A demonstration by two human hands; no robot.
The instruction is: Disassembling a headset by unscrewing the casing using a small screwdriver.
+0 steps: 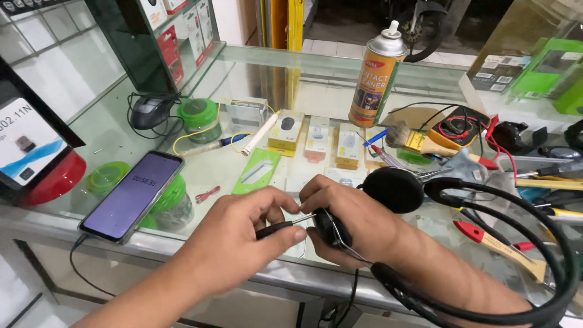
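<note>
From the head camera I look down on a glass counter (291, 79). My left hand (234, 240) is closed around the black handle of a small screwdriver (280, 227), and its thin metal shaft points to the right. My right hand (352, 222) is closed on one ear cup of a black headset (331, 229), and the tip of the screwdriver meets this ear cup between my two hands. The other ear cup with its round black pad (393, 189) stands just beside my right hand, and the headband (546, 243) makes a big loop around my right forearm, near the front edge of the counter.

To the left of my hands a phone (132, 195) lies on the glass with its screen lit and a cable at its lower end. Behind it I see a black mouse (150, 110) and a green round box (199, 118). At the back of the counter a spray can (376, 79) stands upright. To the right of it lie a paintbrush (419, 143) and red and black wires (473, 127). Small yellow boxes (316, 136) are under the glass
</note>
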